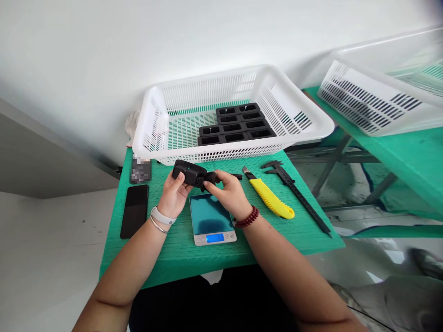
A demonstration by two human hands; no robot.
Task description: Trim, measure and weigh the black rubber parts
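My left hand (pixel 175 191) is closed round one end of a black molded part (pixel 188 174) with rounded block-like sections, held in the air above the far edge of a small digital scale (pixel 212 214). At the part's other end, my right hand (pixel 230 193) pinches a small dark piece (pixel 209 177); whether it is joined to the part I cannot tell. A short black rod end (pixel 238 177) shows just past my right fingers, its other end hidden. The scale has a shiny blue-green plate and a lit blue display, with nothing on the plate.
Behind my hands stands a white plastic basket (pixel 152 150) with several black molded parts (pixel 238 124). To the right lie a yellow utility knife (pixel 272 197) and a black caliper (pixel 297 196). A black phone (pixel 134 211) lies left, below a blurred packet (pixel 140 170). Another white basket (pixel 367 99) stands right.
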